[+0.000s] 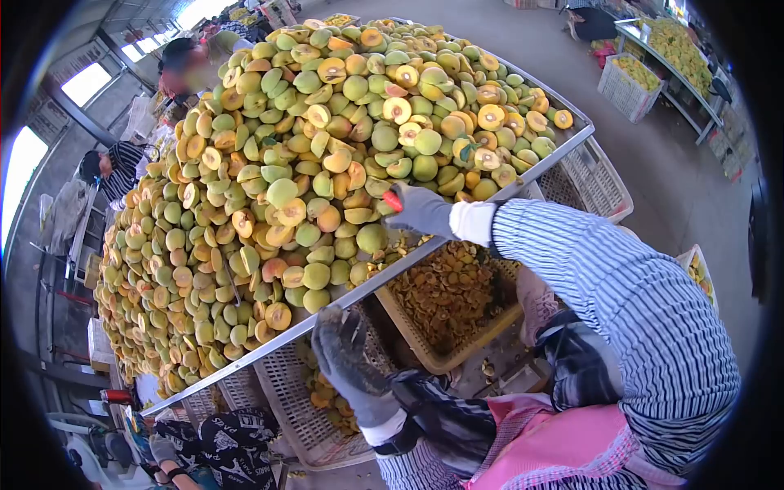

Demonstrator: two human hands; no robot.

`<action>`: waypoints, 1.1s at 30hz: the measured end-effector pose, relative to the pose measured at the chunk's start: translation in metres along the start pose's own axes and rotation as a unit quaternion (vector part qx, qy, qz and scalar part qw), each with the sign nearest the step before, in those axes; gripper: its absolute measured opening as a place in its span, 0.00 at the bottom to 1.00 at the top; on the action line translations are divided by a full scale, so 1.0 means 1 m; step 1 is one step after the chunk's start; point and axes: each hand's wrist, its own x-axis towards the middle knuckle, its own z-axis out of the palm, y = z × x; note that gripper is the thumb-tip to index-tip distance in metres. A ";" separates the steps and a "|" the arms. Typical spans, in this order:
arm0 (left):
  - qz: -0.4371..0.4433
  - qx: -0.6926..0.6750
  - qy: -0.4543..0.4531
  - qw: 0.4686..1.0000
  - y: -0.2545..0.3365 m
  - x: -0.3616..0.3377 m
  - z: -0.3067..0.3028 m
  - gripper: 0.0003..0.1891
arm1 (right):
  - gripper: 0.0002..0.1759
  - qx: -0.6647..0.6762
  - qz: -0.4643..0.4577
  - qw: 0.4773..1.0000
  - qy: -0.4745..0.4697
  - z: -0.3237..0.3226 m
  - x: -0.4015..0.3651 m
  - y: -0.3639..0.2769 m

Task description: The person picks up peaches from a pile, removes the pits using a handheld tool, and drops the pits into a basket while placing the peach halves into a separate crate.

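A big heap of green-yellow peaches [282, 193], many cut in half with pits showing, covers the metal-edged table [532, 170]. My right hand [423, 212], in a grey glove, is closed around a red-handled tool [393, 201] at the heap's near side; its working end is hidden. My left hand [346, 353], gloved in grey with a dark palm, is just off the table's front edge, its fingers apart and nothing visible in them. Closest to it on the table is a whole green peach [316, 276].
Below the table edge stands a yellow crate [438, 363] of brown scraps, beside a white crate [282, 384] partly holding fruit. More white crates [600, 184] are at the right. Other people [122, 170] work along the far side; another person's hand [162, 447] shows lower left.
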 end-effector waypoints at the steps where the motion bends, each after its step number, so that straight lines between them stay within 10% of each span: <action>1: -0.010 -0.047 -0.035 0.998 -0.006 0.005 0.011 0.22 | 0.35 0.114 -0.003 0.993 -0.020 -0.011 -0.005 -0.007; 3: -0.079 -0.132 -0.040 0.987 -0.026 0.020 0.029 0.25 | 0.36 0.333 0.093 0.926 -0.155 -0.034 -0.041 -0.043; 7: -0.208 -0.352 -0.161 0.898 -0.055 0.033 0.053 0.27 | 0.28 0.294 0.020 0.929 -0.223 -0.037 -0.072 -0.067; 9: -0.076 -0.127 -0.136 0.980 -0.071 0.035 0.049 0.24 | 0.28 -0.035 -0.286 0.957 0.041 -0.029 -0.077 -0.062; 11: -0.084 -0.201 -0.093 0.972 -0.073 0.028 0.037 0.28 | 0.29 -0.050 -0.209 0.976 -0.026 -0.034 -0.099 -0.066; 13: 0.088 0.027 -0.064 0.994 -0.094 0.026 0.032 0.28 | 0.28 -0.162 -0.136 0.965 -0.153 -0.031 -0.114 -0.076; 20: 0.156 0.179 -0.029 0.971 -0.086 0.020 0.024 0.24 | 0.29 -0.191 -0.192 0.947 -0.173 -0.017 -0.129 -0.079; 22: 0.100 -0.026 -0.053 0.993 -0.079 0.015 0.029 0.22 | 0.29 -0.162 -0.190 0.952 -0.177 -0.011 -0.130 -0.075; 26: 0.161 0.151 -0.091 0.971 -0.074 0.021 0.026 0.25 | 0.30 -0.118 -0.139 0.951 -0.248 -0.003 -0.127 -0.070; 30: 0.055 -0.034 -0.092 0.994 -0.090 0.027 0.015 0.24 | 0.30 -0.055 -0.184 0.950 -0.245 0.006 -0.127 -0.055; 33: 0.000 -0.143 -0.077 0.987 -0.070 0.019 0.031 0.25 | 0.31 0.108 0.055 0.913 -0.389 -0.010 -0.134 -0.077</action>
